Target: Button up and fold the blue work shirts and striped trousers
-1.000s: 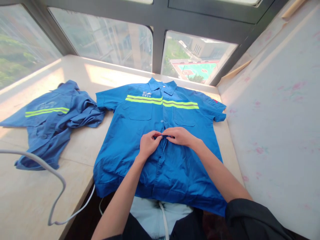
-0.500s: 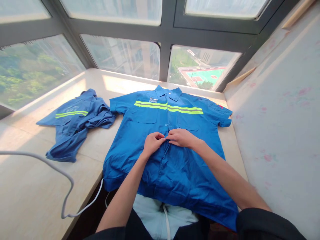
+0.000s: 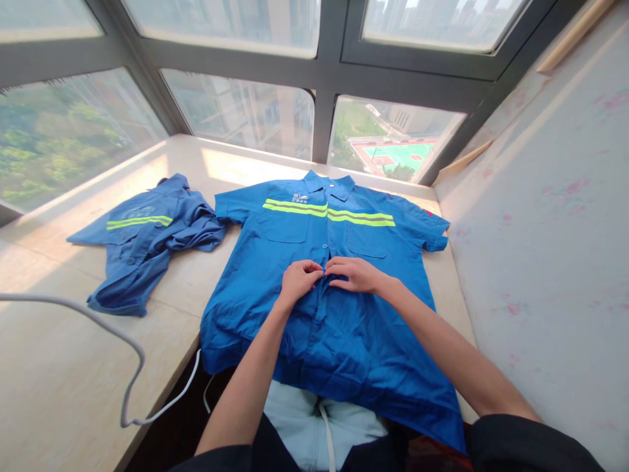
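Note:
A blue short-sleeved work shirt point(image 3: 275, 262) with yellow-green and grey reflective bands lies face up, collar towards the window. Its lower hem hangs over the near edge. On the front placket, below a visible button point(image 3: 325, 246), both hands meet. My left hand point(image 3: 301, 278) pinches the placket edge between thumb and fingers. Close against it, my right hand point(image 3: 354, 274) has its fingers bent onto the other side of the placket, thumb below. The fingertips hide whatever button or buttonhole lies between them.
A second, crumpled blue shirt point(image 3: 142, 242) lies to the left on the pale stone sill point(image 3: 59, 354). A white cable point(image 3: 132, 354) loops over the sill's near left edge. Windows with a grey frame point(image 3: 325, 85) stand behind, and a flowered wall point(image 3: 535, 249) bounds the right side.
Both hands stay at the same spot on the placket. My right fingers have spread slightly apart from the thumb. The view has shifted a little.

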Available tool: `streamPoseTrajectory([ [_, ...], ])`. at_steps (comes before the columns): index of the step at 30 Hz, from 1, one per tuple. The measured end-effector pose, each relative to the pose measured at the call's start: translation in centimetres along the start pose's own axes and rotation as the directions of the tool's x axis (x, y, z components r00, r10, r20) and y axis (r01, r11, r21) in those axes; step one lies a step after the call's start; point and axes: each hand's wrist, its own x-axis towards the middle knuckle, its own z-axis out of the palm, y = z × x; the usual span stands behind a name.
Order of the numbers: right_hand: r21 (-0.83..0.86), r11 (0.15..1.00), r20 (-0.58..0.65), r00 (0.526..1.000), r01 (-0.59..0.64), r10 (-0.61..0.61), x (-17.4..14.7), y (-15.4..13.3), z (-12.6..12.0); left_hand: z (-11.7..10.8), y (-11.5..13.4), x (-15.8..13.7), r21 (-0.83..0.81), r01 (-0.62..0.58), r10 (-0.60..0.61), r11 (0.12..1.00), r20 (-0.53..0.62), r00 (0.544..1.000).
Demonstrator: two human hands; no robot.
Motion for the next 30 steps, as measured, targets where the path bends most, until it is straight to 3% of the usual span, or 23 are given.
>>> streamPoseTrajectory([
  [6,-0.009,1.000,-0.121,0.993,0.009,-0.009,-1.8,-1.0,0.8,0.3,1.8,-1.0,0.267,-0.034,0.043,0.963,-0.026,0.999],
  [12,-0.003,0.999,-0.197,0.979,-0.044,0.043,-2.7,-1.4,1.3,0.9,2.3,-1.9,0.343,-0.067,0.087,0.937,-0.042,0.995],
  [20,-0.082,0.996,-0.198,0.980,-0.021,0.004,-2.4,-2.2,1.2,0.6,1.9,-1.7,0.252,-0.064,0.074,0.966,-0.030,0.997],
  [24,-0.106,0.994,-0.132,0.991,-0.008,-0.006,-1.8,-2.6,1.0,0.6,1.3,-1.4,0.213,-0.060,0.072,0.975,-0.051,0.996],
  [27,-0.155,0.985,-0.093,0.994,-0.077,0.063,-1.3,-2.5,1.0,0.7,0.9,-1.0,0.190,-0.056,0.065,0.980,-0.045,0.997],
  [30,-0.184,0.959,-0.057,0.976,-0.217,0.210,-0.5,-2.2,1.0,0.7,0.4,-0.5,0.118,-0.066,0.070,0.991,-0.027,0.997],
])
